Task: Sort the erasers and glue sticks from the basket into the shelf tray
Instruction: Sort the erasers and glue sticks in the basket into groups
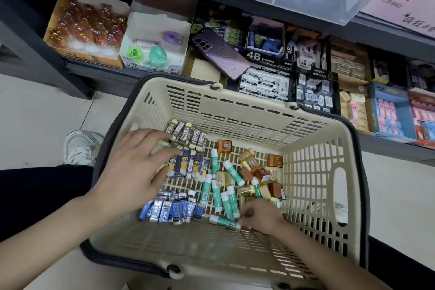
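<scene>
Green-and-white glue stick: lies flat on the floor of the beige basket, long axis crosswise, one end touching the right hand fingers, which are curled; grip unconfirmed. Left hand: fingers spread, resting on blue-and-white erasers, farther off. Right hand nearer; further sticks just beyond its fingertips.

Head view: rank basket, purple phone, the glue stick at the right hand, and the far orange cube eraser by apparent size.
1. basket
2. purple phone
3. glue stick
4. orange cube eraser
The phone lies farther off, yet looks bigger than the stick.
</scene>
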Demonstrator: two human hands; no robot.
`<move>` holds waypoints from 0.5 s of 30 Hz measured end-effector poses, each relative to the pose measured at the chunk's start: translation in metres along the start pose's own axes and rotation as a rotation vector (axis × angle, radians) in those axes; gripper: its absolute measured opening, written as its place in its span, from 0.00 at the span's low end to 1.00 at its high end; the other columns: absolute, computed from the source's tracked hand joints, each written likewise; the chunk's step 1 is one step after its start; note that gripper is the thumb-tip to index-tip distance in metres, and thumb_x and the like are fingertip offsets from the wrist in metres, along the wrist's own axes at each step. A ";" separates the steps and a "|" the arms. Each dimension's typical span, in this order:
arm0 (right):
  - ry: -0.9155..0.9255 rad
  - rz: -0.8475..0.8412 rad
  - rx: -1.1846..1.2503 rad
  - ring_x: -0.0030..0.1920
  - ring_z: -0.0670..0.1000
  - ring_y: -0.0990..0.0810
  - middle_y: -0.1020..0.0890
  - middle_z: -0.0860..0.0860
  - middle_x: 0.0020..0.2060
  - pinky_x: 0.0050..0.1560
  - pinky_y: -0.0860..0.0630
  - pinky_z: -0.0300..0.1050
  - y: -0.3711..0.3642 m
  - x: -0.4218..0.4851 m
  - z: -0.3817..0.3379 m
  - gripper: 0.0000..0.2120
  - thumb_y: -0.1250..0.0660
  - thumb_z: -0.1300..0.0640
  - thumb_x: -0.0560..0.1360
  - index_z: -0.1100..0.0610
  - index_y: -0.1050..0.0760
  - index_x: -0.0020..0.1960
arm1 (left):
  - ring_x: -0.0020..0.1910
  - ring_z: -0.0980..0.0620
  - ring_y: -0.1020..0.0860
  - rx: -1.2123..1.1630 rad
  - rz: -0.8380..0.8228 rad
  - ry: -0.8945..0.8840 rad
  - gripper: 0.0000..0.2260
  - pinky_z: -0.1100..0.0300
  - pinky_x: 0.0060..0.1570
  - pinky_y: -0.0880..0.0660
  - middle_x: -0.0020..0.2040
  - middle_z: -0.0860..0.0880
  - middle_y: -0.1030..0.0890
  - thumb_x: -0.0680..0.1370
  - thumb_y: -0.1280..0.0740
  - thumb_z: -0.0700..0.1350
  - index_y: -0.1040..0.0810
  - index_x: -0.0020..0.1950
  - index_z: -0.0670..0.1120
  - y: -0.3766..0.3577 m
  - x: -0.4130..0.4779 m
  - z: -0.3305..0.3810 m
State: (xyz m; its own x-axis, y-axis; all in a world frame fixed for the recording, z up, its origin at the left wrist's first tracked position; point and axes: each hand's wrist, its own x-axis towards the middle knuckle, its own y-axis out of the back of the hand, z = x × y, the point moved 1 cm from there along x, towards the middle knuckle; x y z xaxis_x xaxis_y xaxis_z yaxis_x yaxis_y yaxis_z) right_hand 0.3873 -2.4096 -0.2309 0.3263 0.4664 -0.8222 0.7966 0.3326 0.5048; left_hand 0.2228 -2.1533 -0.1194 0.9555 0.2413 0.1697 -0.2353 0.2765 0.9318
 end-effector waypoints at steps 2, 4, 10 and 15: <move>-0.005 0.019 0.053 0.54 0.45 0.22 0.19 0.46 0.56 0.53 0.26 0.37 0.010 -0.004 0.008 0.11 0.30 0.53 0.74 0.50 0.20 0.56 | 0.53 0.44 0.23 -0.093 -0.064 -0.006 0.12 0.49 0.54 0.25 0.54 0.46 0.20 0.70 0.31 0.42 0.18 0.54 0.46 -0.017 0.011 0.018; -0.016 0.048 0.078 0.56 0.46 0.22 0.20 0.46 0.58 0.56 0.26 0.37 0.020 -0.008 0.018 0.12 0.31 0.59 0.74 0.51 0.20 0.57 | 0.54 0.48 0.24 -0.204 -0.178 0.005 0.15 0.51 0.55 0.25 0.54 0.50 0.21 0.70 0.26 0.40 0.19 0.56 0.48 -0.038 0.024 0.037; -0.055 0.202 0.059 0.59 0.49 0.22 0.21 0.49 0.60 0.61 0.26 0.41 0.041 -0.012 0.033 0.16 0.33 0.63 0.75 0.52 0.22 0.61 | 0.65 0.53 0.31 -0.363 -0.531 0.125 0.15 0.60 0.65 0.36 0.63 0.52 0.26 0.79 0.37 0.45 0.27 0.66 0.52 -0.108 0.044 0.065; -0.127 0.138 -0.029 0.59 0.52 0.22 0.21 0.51 0.59 0.60 0.26 0.43 0.050 -0.013 0.041 0.15 0.34 0.60 0.75 0.55 0.23 0.62 | 0.66 0.52 0.33 -0.279 -0.580 0.064 0.17 0.59 0.66 0.37 0.66 0.53 0.28 0.79 0.37 0.48 0.29 0.69 0.52 -0.142 0.043 0.075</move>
State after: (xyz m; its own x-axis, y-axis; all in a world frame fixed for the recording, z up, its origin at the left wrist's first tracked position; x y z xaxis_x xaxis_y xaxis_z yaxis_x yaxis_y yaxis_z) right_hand 0.4433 -2.4326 -0.2056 0.4949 0.4025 -0.7701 0.7251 0.2970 0.6212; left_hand 0.3110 -2.2518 -0.2205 0.9311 0.0325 -0.3634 0.2701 0.6081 0.7465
